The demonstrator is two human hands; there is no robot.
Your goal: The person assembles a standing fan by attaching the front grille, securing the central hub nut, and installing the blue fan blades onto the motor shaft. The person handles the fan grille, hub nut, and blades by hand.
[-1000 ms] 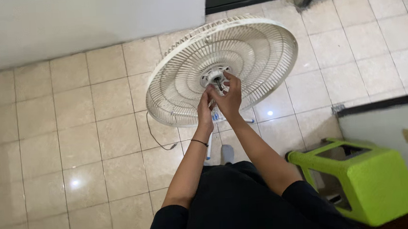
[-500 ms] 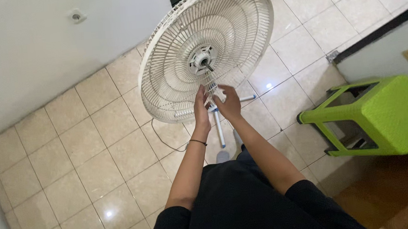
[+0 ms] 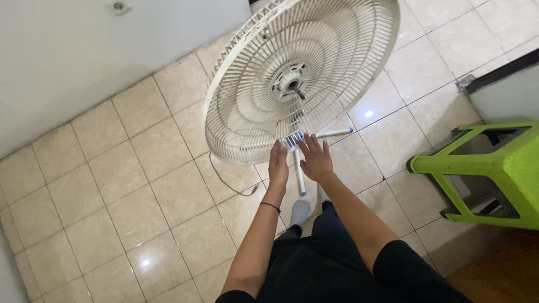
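nearest the camera: dark trousers and dark short sleeves, both bare forearms stretched forward over the beige glossy tiled floor (image 3: 96, 201). a thin dark band sits on the left wrist.

left hand (image 3: 277, 167): fingers straight and together, grip released, holding nothing; fingertips lie at the lower rim of the round cream-white plastic rear fan guard (image 3: 247, 109), touching or just short of it, cannot tell which. right hand (image 3: 315, 158): fingers spread, grip also released and empty, fingertips at the same lower rim just beside the left.

the guard is tilted, its open face turned up toward the camera, standing on a white stand with blue-tipped legs (image 3: 299, 174) below and between the hands. no blade and no front guard are on it. at its middle, the bare dark metal motor shaft (image 3: 298, 93) sticks out of the pale hub plate (image 3: 287, 80). a thin dark cord (image 3: 230, 182) trails on the floor left of the stand.

judgement: the step in hand looks like work on the stripped fan head, both hands at the rim and clear of the hub. any further move at the hub calls for reaching up past the ribs to the shaft, with the tilted head steadied.

farther right: a lime-green plastic stool (image 3: 524, 171) lying on its side, well apart from the fan. beyond: a white wall (image 3: 42, 66) with a small round fitting.
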